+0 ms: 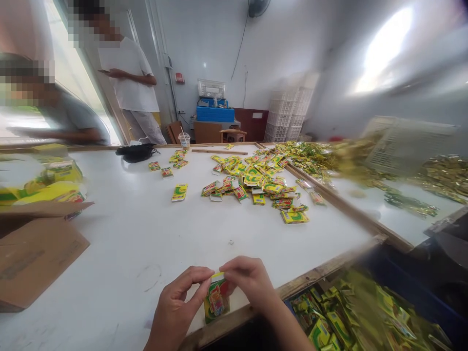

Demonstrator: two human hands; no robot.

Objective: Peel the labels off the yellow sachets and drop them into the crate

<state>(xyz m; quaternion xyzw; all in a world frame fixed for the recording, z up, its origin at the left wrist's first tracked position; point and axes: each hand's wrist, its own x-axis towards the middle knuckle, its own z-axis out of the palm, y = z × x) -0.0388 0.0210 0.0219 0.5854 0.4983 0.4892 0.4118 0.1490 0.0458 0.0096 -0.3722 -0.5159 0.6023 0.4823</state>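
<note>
Both of my hands hold one small yellow-green packet [216, 300] upright over the near edge of the white table [146, 234]. My left hand [179, 302] pinches its left side with thumb and fingers. My right hand [248, 282] pinches its top right corner. A heap of the same yellow-green packets [256, 178] lies scattered across the middle and far right of the table. A single packet [179, 192] lies apart from the heap, towards the left.
An open cardboard box [32, 243] with packets in it sits at the left edge. A blue bin [358, 312] of packets stands below the table at right. Two people stand at the far left. White crates [288, 114], a plastic cup [185, 140] and a black object [137, 152] lie beyond.
</note>
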